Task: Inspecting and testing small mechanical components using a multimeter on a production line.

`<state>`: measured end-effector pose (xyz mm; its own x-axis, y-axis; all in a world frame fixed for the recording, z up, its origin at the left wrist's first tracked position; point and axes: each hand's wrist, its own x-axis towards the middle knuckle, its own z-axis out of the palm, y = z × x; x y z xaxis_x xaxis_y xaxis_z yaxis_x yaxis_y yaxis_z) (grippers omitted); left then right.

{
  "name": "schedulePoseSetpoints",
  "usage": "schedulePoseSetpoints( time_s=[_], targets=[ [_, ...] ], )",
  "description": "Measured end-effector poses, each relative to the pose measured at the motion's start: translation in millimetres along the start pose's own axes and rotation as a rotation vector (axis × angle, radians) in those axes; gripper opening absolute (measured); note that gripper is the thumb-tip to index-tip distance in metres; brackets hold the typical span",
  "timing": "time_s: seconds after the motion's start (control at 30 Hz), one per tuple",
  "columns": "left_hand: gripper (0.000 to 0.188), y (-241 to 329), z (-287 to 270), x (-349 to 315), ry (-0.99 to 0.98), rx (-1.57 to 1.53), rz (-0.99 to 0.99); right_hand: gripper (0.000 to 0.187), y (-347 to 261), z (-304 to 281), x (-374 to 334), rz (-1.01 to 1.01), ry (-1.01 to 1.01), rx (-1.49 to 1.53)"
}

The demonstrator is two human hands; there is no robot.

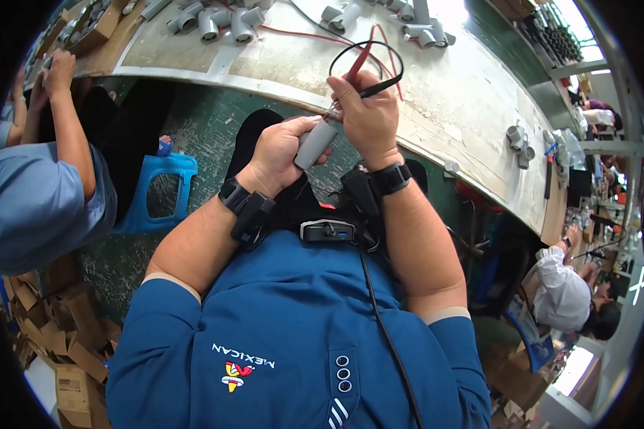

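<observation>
My left hand [273,154] is wrapped round a grey plastic cylinder [315,146], held tilted in front of the table edge. Just above it, my right hand [371,118] grips a red test probe [360,63] and a black test probe [379,88] together, like a pair of chopsticks. Their tips point down to the upper end of the cylinder, where thin coloured wires seem to come out. Whether the tips touch those wires is too small to tell. A black lead [334,59] and a red lead loop above my right hand.
Grey pipe-like fittings [242,25] lie along the far side of the worktable [279,68], with more fittings [520,143] at the right. A person in blue [43,193] works at the left beside a blue stool [157,193]. Another in white [562,289] sits at the right. Cardboard boxes [75,390] stand lower left.
</observation>
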<state>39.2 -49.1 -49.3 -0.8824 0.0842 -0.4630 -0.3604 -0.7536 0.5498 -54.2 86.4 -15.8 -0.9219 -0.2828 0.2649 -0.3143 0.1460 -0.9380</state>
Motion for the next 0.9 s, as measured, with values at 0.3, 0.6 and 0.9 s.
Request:
schedulePoseSetpoints(
  time_s=[0.3,0.6,0.9],
  targets=[
    [0.031,3.4,-35.6,27.5,-0.067,0.019,-0.073,0.018,24.6,21.5,-0.4,-0.014,0.008,0.180],
    [0.027,-0.5,-18.4,25.7,-0.014,0.232,0.021,0.019,6.5,10.3,-10.7,-0.099,0.120,0.143],
    [0.029,8.7,-33.9,35.0,-0.035,0.334,0.034,0.023,3.3,9.3,-5.4,-0.123,0.094,0.068]
  ],
)
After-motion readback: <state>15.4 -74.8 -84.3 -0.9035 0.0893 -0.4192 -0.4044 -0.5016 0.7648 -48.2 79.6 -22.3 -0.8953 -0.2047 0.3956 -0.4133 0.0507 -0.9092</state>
